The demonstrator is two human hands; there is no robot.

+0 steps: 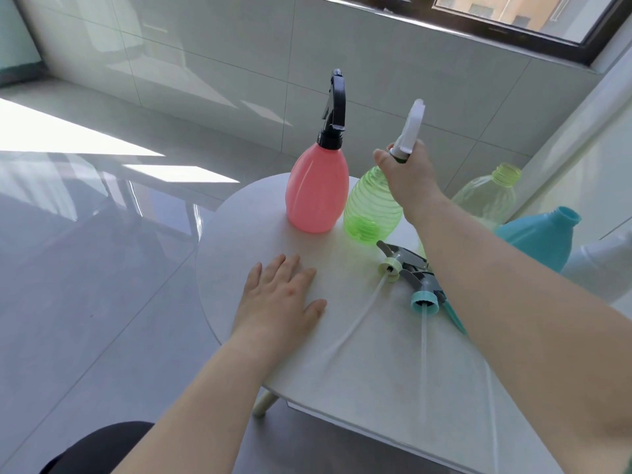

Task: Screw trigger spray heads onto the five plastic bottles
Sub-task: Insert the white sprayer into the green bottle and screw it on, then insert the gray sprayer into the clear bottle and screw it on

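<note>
Round white table (342, 371) as landmark throughout. Nearest, at its left edge: left hand (280, 302) flat, palm down, fingers spread, gripping nothing. Right of it, on the tabletop: two loose trigger heads, side by side and touching. Teal-collared trigger head (425, 299) nearer, pale green-collared trigger head (393, 261) just beyond, each trailing a clear dip tube (423, 354) toward the table's near edge. Both partly hidden under the right forearm crossing above them.

Mid-table, toward the far side: ribbed green bottle (371, 213) upright, with right hand (408, 176) closed over its neck, fingers wrapped around the collar of a white trigger head (410, 128) standing on top. Seating of the thread hidden by the hand; cannot tell how far screwed on.

Just left of the green bottle, touching or nearly so: pink bottle (316, 189) upright, black trigger head (334, 107) already fitted.

Toward the table's far right edge: pale yellow-green bottle (485, 196), neck open, no head. Nearer and further right: teal bottle (537, 237), neck open, tilted in this wide view. Beside it at the frame edge: white bottle (602, 265), only part visible.

Beyond the table: grey tiled floor, tiled wall, dark-framed window (513, 25).
</note>
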